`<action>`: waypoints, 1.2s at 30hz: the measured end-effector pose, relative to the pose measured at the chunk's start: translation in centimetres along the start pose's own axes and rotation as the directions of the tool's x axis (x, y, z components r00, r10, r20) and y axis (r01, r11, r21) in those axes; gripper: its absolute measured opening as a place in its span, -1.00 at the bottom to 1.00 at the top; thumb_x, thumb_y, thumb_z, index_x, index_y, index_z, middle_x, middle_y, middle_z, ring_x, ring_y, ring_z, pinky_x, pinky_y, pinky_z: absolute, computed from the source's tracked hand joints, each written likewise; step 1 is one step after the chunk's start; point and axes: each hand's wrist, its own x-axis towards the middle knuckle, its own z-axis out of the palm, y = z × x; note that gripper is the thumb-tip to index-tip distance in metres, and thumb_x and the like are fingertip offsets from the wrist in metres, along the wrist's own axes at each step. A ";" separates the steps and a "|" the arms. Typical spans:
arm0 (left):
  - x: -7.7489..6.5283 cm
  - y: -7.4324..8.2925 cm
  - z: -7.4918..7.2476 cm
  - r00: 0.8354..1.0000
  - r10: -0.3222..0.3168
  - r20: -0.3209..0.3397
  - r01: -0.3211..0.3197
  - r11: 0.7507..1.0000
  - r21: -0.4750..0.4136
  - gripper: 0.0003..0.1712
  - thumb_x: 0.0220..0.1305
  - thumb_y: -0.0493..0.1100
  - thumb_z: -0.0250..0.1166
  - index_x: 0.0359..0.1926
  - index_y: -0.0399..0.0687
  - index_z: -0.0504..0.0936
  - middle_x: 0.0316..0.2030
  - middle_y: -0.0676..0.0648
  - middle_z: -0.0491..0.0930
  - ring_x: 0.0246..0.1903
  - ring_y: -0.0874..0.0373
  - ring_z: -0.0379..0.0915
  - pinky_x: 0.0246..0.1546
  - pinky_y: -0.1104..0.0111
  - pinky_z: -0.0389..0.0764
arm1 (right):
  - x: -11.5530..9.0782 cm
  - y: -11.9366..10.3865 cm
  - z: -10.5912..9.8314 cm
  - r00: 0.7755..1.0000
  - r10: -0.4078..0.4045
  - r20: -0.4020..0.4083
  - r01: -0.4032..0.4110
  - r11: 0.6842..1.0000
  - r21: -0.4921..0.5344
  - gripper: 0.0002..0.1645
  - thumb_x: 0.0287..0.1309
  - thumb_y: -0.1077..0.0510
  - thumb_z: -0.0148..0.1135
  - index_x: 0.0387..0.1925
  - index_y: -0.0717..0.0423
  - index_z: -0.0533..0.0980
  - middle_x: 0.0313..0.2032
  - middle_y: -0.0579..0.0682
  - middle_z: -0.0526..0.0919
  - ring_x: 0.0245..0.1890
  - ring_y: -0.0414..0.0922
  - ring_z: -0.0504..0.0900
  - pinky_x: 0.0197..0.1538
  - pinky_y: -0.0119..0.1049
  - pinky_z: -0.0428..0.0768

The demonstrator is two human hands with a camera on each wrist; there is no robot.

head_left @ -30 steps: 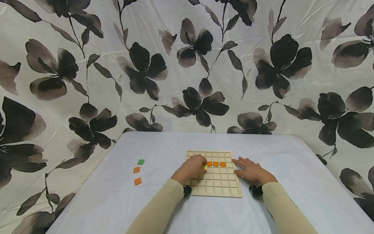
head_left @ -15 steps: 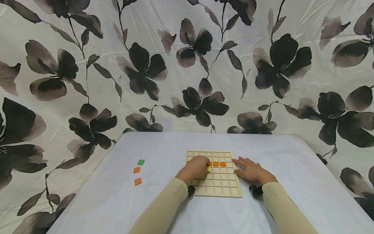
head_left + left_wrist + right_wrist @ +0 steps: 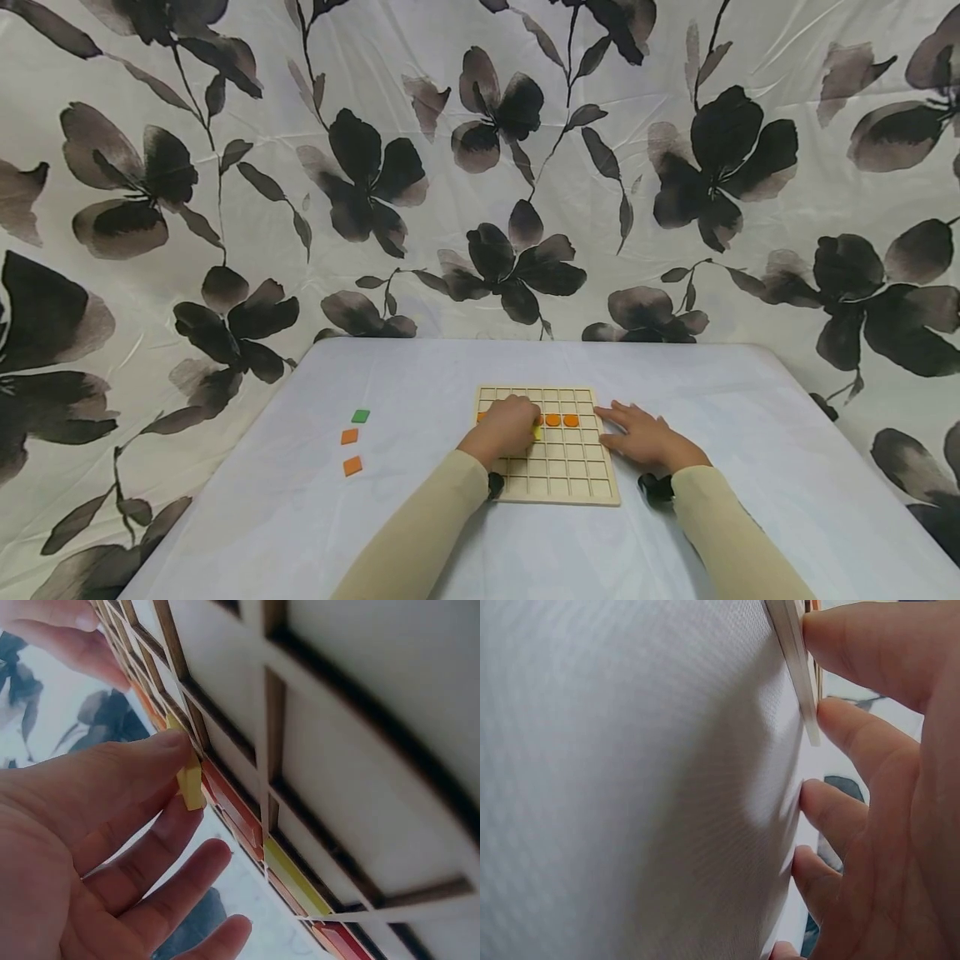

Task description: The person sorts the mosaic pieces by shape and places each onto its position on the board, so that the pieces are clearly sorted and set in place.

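Note:
A light wooden grid board (image 3: pixel 567 473) lies on the white table. Over its left half, my left hand (image 3: pixel 510 429) pinches a yellow tile (image 3: pixel 193 786) between thumb and forefinger, its other fingers spread. The tile is tilted against the grid, beside a red tile (image 3: pixel 234 808) set in a cell. Farther along that line sit a second yellow tile (image 3: pixel 294 877) and another red piece (image 3: pixel 343 941). Orange round pieces (image 3: pixel 572 421) fill cells to the right, partly hidden by this hand. My right hand (image 3: pixel 647 437) rests with extended fingers against the board's right edge.
Left of the board, a green square tile (image 3: pixel 361 416) and two orange square tiles (image 3: pixel 349 436) lie loose on the table (image 3: pixel 262 525). Behind the table hangs a floral cloth (image 3: pixel 495 192). A dark wrist device (image 3: pixel 656 487) sits at the right wrist.
My left hand has shifted a little to the right along the board with the yellow tile, mostly in the first half second. The right hand has stayed at the board's edge.

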 end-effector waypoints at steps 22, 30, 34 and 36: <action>0.6 0.2 0.5 0.999 -0.011 0.030 0.012 0.999 -0.036 -0.76 0.24 -0.23 0.25 -0.10 0.06 0.72 -0.07 0.07 0.67 0.00 0.10 0.53 0.14 0.08 0.48 | 0.2 0.1 0.1 1.000 0.003 -0.005 -0.003 1.000 -0.005 -0.28 0.29 -0.20 0.06 0.42 -0.13 0.24 0.46 0.23 0.11 0.45 0.35 -0.03 0.30 0.50 -0.15; 0.7 0.1 0.6 0.999 -0.013 0.041 0.015 0.999 -0.048 -0.75 0.26 -0.21 0.24 -0.09 0.07 0.73 -0.05 0.08 0.66 0.04 0.09 0.51 0.14 0.07 0.47 | 0.4 0.2 0.2 1.000 0.004 0.000 -0.004 1.000 -0.010 -0.27 0.29 -0.21 0.06 0.43 -0.14 0.22 0.46 0.23 0.11 0.45 0.35 -0.03 0.30 0.50 -0.15; 0.5 0.0 0.4 0.999 -0.002 0.035 0.003 0.999 -0.045 -0.75 0.25 -0.21 0.24 -0.09 0.07 0.73 -0.04 0.07 0.65 0.02 0.09 0.51 0.09 0.10 0.50 | 0.4 0.2 0.2 1.000 0.003 -0.002 -0.003 1.000 -0.011 -0.27 0.29 -0.20 0.06 0.43 -0.13 0.23 0.46 0.23 0.11 0.45 0.35 -0.03 0.29 0.50 -0.15; 0.4 0.0 0.3 1.000 0.008 0.027 -0.007 0.999 -0.039 -0.77 0.24 -0.22 0.24 -0.13 0.07 0.74 -0.06 0.08 0.66 -0.02 0.11 0.53 0.05 0.12 0.51 | 0.4 0.2 0.2 1.000 0.002 -0.003 -0.002 1.000 -0.010 -0.27 0.29 -0.20 0.06 0.43 -0.13 0.23 0.46 0.23 0.11 0.45 0.35 -0.03 0.30 0.50 -0.15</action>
